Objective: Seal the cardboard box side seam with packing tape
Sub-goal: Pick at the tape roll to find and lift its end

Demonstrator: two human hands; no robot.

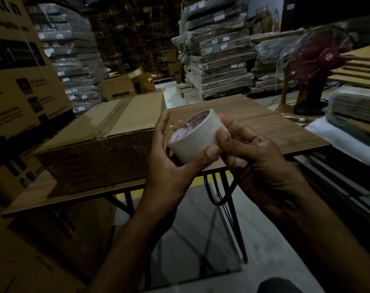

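Observation:
A roll of clear packing tape with a white, red-printed core is held up in front of me, above the table's near edge. My left hand grips it from the left, thumb on the outer face. My right hand holds the right side, with its thumb pressed on the tape surface. The cardboard box lies flat on the wooden table to the left of the roll, its top flaps closed along a centre seam.
A tall printed carton stands at the left. A red pedestal fan stands right of the table beside stacked flat cardboard. Wrapped pallets fill the background. The table has black metal legs.

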